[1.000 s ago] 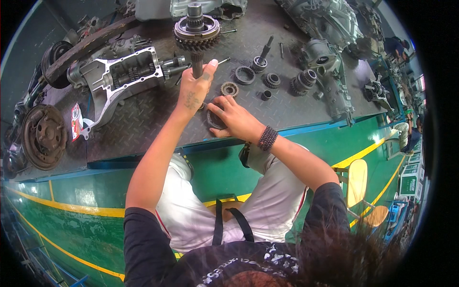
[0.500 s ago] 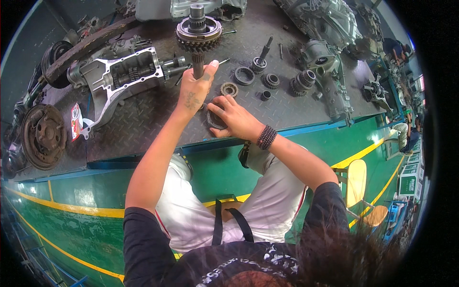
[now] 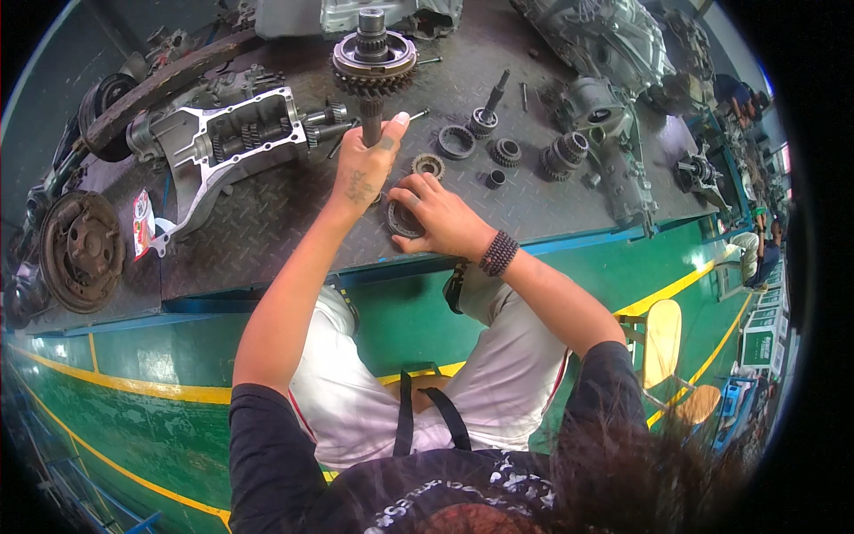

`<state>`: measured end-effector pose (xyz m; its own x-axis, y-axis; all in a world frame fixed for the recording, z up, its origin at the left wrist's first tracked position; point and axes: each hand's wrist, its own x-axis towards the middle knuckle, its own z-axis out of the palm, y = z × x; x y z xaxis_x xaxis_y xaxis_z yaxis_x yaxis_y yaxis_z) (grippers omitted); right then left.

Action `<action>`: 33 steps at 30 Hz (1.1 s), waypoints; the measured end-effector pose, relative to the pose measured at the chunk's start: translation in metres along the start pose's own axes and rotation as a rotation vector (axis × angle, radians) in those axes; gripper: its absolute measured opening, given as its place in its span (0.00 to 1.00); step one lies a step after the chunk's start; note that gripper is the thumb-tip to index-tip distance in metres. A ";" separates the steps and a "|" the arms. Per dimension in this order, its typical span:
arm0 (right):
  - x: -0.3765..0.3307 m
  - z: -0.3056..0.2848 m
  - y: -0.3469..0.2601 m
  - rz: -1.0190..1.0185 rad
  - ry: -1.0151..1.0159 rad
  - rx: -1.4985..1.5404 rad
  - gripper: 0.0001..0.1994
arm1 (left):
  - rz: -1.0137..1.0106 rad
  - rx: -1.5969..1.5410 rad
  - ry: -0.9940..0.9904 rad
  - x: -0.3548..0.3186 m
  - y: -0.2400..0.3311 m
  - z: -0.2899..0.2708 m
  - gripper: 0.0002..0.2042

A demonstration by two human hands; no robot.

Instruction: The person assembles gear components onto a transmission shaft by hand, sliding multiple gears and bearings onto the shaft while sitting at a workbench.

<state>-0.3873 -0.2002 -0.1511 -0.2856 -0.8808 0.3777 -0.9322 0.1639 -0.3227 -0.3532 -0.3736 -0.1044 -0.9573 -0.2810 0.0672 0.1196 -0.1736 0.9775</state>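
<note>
My left hand [image 3: 363,173] is closed around the lower part of a gear shaft [image 3: 372,67], which stands upright with a wide toothed gear and a bright ring near its top. Close to the table's front edge, my right hand [image 3: 445,221] has its fingers curled over a dark metal ring [image 3: 402,221] lying on the tabletop, covering part of it. Just beyond those fingertips lies a small brownish gear [image 3: 429,165]. Farther right are a toothed ring [image 3: 456,141], a small gear [image 3: 505,152], a short sleeve [image 3: 495,180] and a stepped gear cluster [image 3: 562,156].
An opened gearbox housing [image 3: 203,173] with gears inside lies at the left, near a rusty round plate [image 3: 82,254] and a small packet [image 3: 142,226]. Metal casings [image 3: 598,107] stand at the right. A short shaft [image 3: 487,111] stands farther back. A wooden-topped stool [image 3: 662,343] is on the green floor.
</note>
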 end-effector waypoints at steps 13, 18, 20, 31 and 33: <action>0.000 -0.048 -0.008 0.103 -0.057 0.061 0.29 | 0.039 0.031 0.006 0.002 -0.003 0.000 0.22; -0.018 -0.031 -0.018 0.076 -0.037 -0.115 0.22 | 0.020 0.018 -0.019 0.003 0.001 0.000 0.22; -0.015 -0.028 -0.017 0.082 -0.085 -0.164 0.20 | 0.037 0.031 0.008 0.000 0.001 0.000 0.22; -0.021 -0.039 -0.004 0.140 0.010 0.164 0.18 | 0.100 0.100 0.022 0.002 -0.013 -0.001 0.22; -0.024 -0.045 0.006 0.389 0.072 0.750 0.16 | 0.121 0.116 0.019 0.002 -0.011 0.004 0.22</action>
<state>-0.3964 -0.1584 -0.1230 -0.5924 -0.7882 0.1668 -0.3780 0.0891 -0.9215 -0.3577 -0.3688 -0.1145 -0.9324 -0.3113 0.1835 0.2020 -0.0278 0.9790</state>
